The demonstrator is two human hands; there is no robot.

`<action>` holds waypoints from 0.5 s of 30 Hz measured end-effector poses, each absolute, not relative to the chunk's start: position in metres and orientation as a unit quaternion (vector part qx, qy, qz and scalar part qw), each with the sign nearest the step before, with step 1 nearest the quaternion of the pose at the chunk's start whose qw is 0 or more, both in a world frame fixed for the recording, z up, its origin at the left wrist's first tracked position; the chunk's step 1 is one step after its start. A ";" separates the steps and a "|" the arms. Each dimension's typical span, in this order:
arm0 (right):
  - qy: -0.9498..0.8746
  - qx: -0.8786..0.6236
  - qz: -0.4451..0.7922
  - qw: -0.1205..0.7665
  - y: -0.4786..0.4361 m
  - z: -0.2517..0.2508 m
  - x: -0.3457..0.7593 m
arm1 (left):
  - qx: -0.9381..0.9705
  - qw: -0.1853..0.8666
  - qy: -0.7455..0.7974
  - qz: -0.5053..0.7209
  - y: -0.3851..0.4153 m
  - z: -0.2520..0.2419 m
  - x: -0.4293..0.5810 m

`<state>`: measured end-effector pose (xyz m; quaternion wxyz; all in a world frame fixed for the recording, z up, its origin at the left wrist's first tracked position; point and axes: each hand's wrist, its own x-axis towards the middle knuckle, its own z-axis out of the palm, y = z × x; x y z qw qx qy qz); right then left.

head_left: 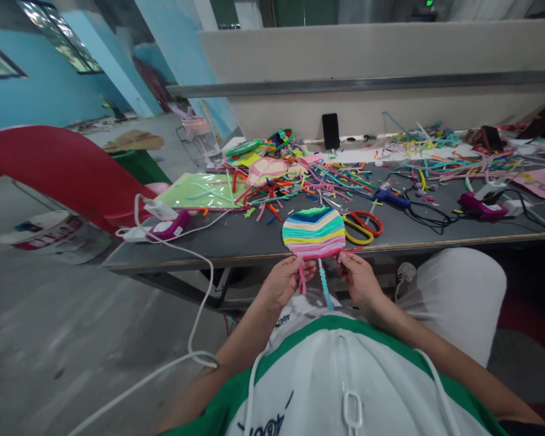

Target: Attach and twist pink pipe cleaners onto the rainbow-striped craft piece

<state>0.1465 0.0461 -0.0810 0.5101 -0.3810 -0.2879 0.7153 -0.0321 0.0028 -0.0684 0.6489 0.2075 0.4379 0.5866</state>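
A round piece of striped pipe cleaners (313, 233), in green, blue, cream, teal, yellow and pink rows, lies at the table's front edge. My left hand (284, 281) is closed at its lower left edge, pinching a pink pipe cleaner (302, 280) whose ends hang down. At the lower right edge, the fingers of my right hand (358, 278) are closed on the pink pipe cleaner along the bottom row. A light blue twisted pipe cleaner stem (325, 284) hangs between my hands. Scissors (363, 227) with yellow and red handles lie right of the disc.
Loose pipe cleaners (327, 178) are heaped across the table (254, 233). A blue glue gun (391, 198) with a black cord lies to the right. Purple power sockets (169, 227) sit at the left, with a white cable (200, 315) running past my left arm. A phone (331, 131) stands at the back.
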 end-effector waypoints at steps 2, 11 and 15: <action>-0.281 -0.372 0.729 0.501 0.046 -0.082 0.148 | 0.207 0.648 0.434 0.591 0.003 -0.071 -0.033; -0.206 -0.345 0.792 0.460 0.050 -0.089 0.145 | 0.237 0.635 0.435 0.592 -0.002 -0.074 -0.029; -0.203 -0.357 0.785 0.465 0.050 -0.090 0.143 | 0.238 0.638 0.433 0.590 -0.001 -0.074 -0.028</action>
